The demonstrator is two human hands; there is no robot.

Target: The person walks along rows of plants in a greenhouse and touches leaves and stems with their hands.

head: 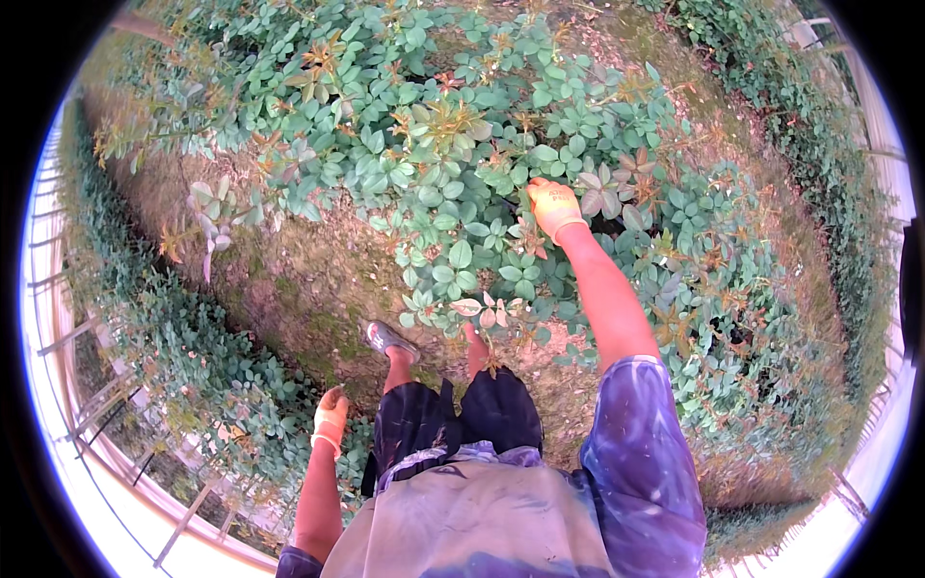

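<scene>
My right hand (555,206), in an orange and pale work glove, reaches into a leafy rose bush (462,152). Its fingers are bent down among the leaves, and the foliage hides whether they hold a stem. Reddish young leaves (605,189) stand just to the right of it. My left hand (332,417), gloved the same way, hangs low beside my left leg, near the plants on the left. Its fingers are curled, with a brownish patch at the fingertips; I cannot tell whether something is held. A pale-leaved shoot (485,311) rises in front of my legs.
Bare soil with moss (311,289) runs between the rose rows. One row (209,347) lies to my left, another (802,144) to the far right. My shoe (390,341) stands on the soil. Posts and pale sheeting (195,513) edge the view.
</scene>
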